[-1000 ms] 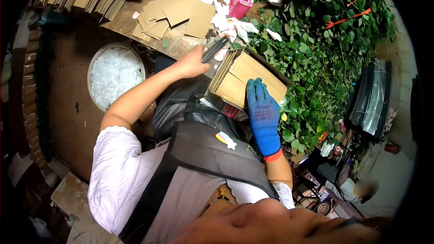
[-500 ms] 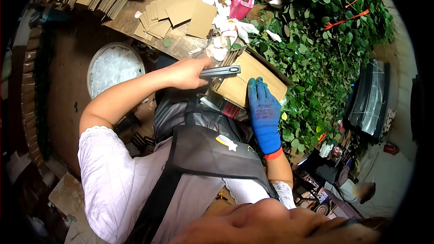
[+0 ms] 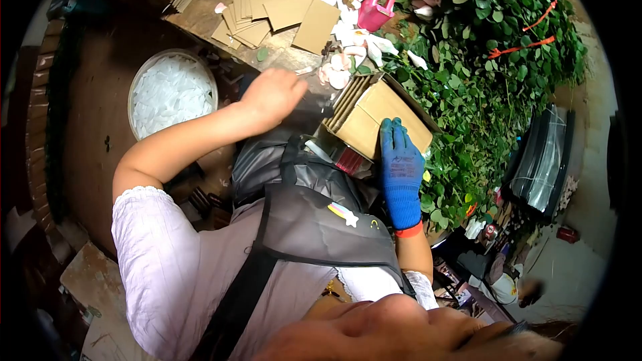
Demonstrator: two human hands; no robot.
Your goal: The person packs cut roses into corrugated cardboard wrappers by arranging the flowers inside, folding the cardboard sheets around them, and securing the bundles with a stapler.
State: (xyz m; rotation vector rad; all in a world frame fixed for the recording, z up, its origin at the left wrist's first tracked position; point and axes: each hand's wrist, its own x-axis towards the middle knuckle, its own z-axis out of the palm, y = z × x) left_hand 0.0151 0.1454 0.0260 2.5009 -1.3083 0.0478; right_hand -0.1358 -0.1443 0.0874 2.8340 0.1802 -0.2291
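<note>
Box lies slantwise, layered edge facing far left, long axis unclear. The right hand rests straight fingers together on its near-right part; the left hand, left of it, curls; whether either pinches, I cannot tell.

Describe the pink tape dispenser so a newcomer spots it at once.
Find the worktable at the top, then the loose cardboard sheets on it. Right of them, beside pale petals, is the pink tape dispenser with a yellow core. Its vivid pink stands apart from those petals and the green foliage.
</note>
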